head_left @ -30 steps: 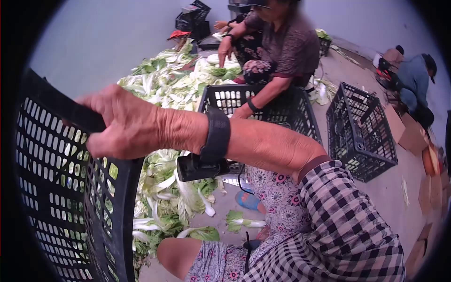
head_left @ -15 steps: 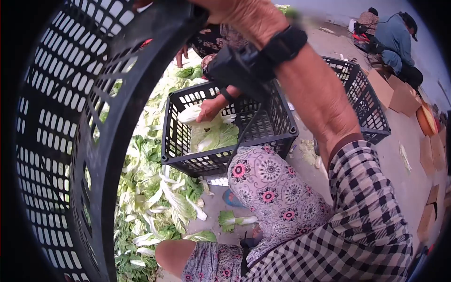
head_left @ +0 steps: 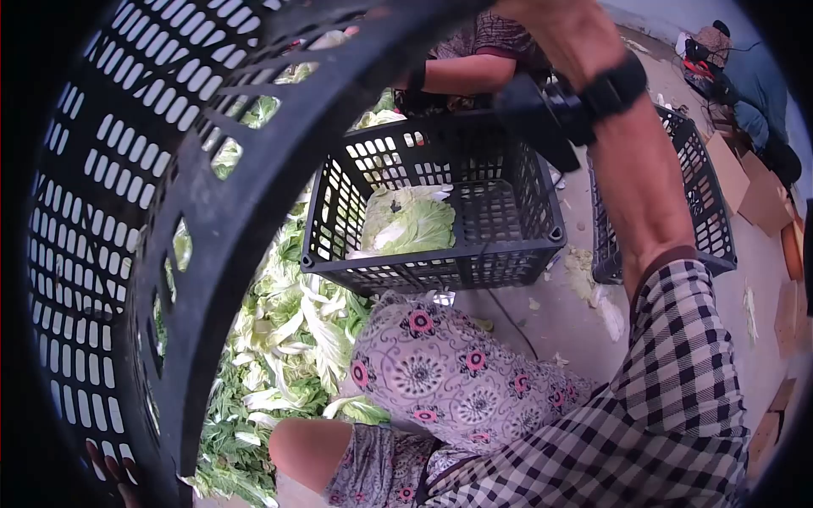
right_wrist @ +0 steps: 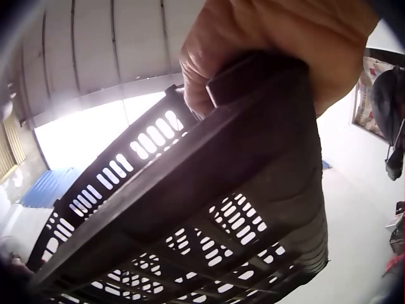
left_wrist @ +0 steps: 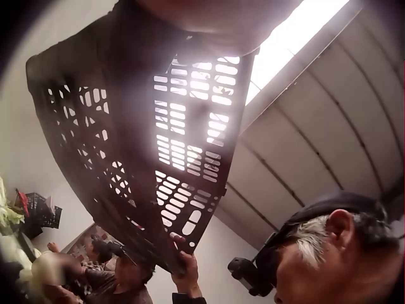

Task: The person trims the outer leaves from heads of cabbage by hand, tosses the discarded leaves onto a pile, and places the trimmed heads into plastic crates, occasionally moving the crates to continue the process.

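Observation:
A black slatted crate (head_left: 207, 245) is held up, tilted, across the left of the head view. My right hand (right_wrist: 278, 44) grips its rim in the right wrist view; the head view shows that hand (head_left: 550, 17) at the top edge, its fingers out of frame. Fingers of my left hand (head_left: 114, 474) show against the crate's lower left side. Large and blurred, the left hand (left_wrist: 218, 22) lies over the crate's edge in the left wrist view, gripping it. Below stands a second black crate (head_left: 423, 262) with pale green cabbage (head_left: 415, 224) in its left part.
Loose cabbage leaves (head_left: 296, 339) cover the floor at the left. Another person (head_left: 466, 72) is behind the standing crate. A further crate (head_left: 707, 195) stands to the right, with cardboard (head_left: 762, 195) beyond it and people (head_left: 754, 102) at the back right.
My right hand has moved up and right, and the held crate has swung higher across the view. The other person's hand, earlier on cabbage in the standing crate, has left it.

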`<action>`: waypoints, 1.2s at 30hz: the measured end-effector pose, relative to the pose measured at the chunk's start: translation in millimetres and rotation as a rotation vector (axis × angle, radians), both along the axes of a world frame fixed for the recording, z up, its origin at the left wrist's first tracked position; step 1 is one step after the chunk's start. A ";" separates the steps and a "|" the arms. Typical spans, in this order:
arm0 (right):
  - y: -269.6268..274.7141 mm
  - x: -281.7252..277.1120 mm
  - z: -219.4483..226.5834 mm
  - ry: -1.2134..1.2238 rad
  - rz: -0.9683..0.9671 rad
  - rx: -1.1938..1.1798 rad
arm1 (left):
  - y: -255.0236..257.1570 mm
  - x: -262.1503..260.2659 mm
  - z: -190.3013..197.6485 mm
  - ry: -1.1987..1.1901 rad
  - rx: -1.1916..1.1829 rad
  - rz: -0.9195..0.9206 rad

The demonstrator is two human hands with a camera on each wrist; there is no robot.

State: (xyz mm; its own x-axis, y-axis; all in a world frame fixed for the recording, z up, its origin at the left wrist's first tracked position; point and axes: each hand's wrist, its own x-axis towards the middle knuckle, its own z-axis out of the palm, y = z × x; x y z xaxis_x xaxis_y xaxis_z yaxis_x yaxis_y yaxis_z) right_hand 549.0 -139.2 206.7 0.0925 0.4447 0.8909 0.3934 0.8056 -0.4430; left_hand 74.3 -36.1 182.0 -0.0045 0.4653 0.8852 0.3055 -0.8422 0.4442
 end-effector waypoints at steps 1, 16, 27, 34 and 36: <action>-10.3 -3.7 -6.4 0.013 0.009 -0.004 | -3.2 3.6 0.4 -0.015 -0.036 -0.021; -335.0 -95.4 -110.4 0.393 -1.010 -0.075 | -49.4 146.1 -34.2 0.052 -0.501 -0.860; -509.2 -102.5 -168.8 0.740 -1.489 -0.122 | -29.7 302.3 -53.7 0.500 -0.107 -1.466; -578.6 41.3 -157.1 1.135 -1.404 -0.288 | 57.0 224.8 -95.4 0.548 -0.670 -1.266; -566.2 55.5 -136.1 1.262 -1.337 -0.330 | 75.7 204.4 -103.4 0.552 -0.731 -1.184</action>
State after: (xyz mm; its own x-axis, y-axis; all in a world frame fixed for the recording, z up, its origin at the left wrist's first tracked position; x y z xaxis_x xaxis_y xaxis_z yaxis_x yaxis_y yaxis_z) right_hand 604.5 -705.4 70.6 0.9336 -0.3517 -0.0682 -0.0306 0.1113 -0.9933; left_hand 278.7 39.6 78.6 0.9303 0.2890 0.2260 -0.1114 -0.3643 0.9246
